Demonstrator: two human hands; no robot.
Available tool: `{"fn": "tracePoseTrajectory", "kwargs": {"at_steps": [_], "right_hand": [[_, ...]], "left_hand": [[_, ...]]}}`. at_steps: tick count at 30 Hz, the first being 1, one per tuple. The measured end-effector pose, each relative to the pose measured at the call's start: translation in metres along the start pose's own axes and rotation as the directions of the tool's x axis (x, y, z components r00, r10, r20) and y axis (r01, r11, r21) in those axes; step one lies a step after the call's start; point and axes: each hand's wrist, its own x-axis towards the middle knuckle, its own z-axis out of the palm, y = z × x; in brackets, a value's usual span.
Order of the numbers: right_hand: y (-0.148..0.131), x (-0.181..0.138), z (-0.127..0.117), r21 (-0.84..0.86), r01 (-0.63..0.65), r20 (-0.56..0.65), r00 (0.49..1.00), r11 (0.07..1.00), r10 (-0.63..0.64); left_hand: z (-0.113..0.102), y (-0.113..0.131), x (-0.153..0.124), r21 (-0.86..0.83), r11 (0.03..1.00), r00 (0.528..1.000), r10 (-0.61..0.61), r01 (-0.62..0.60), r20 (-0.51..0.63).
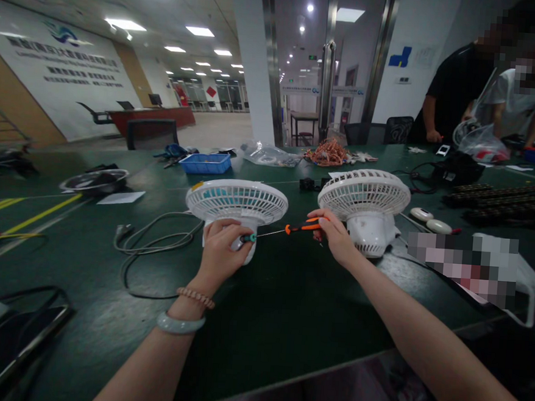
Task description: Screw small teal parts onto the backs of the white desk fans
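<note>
A white fan [237,203] stands on the green table with its round grille tilted upward. My left hand [222,251] is closed around the body below the grille. By its thumb sits a small teal-and-black piece [248,238], whose kind I cannot make out. My right hand [336,236] grips an orange-and-black screwdriver [303,225], its thin shaft pointing left toward that piece. Whether the tip touches it is too small to tell. Just behind my right hand is a second white fan [363,201], apart from the first.
A grey power cord [154,247] lies coiled left of the near fan. Behind stand a blue tray [206,162], a plastic bag [270,155] and a heap of copper-coloured wire [328,153]. Two white oval pieces [431,221] lie at right. Two people work at the far right.
</note>
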Motion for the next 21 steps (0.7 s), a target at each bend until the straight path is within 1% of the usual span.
{"fn": "tracePoseTrajectory", "kwargs": {"at_steps": [4,10,16,21], "right_hand": [[-0.0036,-0.0014,0.0017,-0.085,0.026,-0.026,0.999,0.996,-0.028],[-0.0013,0.0002,0.0013,-0.116,0.018,-0.027,0.999,0.993,-0.022],[0.0009,0.0011,-0.0006,-0.09,-0.036,0.009,0.999,0.995,0.037],[0.0007,0.0006,-0.0015,-0.01,-0.013,0.011,1.0,1.0,0.013]], "left_hand": [[-0.0008,0.0009,0.0003,-0.005,1.0,1.0,-0.018,0.018,0.011],[-0.0005,0.001,-0.0002,-0.014,1.0,1.0,-0.022,0.022,0.015],[0.0,0.0001,-0.0009,-0.002,1.0,0.999,-0.026,0.027,0.017],[-0.0005,-0.0002,-0.0007,-0.006,1.0,1.0,-0.009,0.009,0.011]]}}
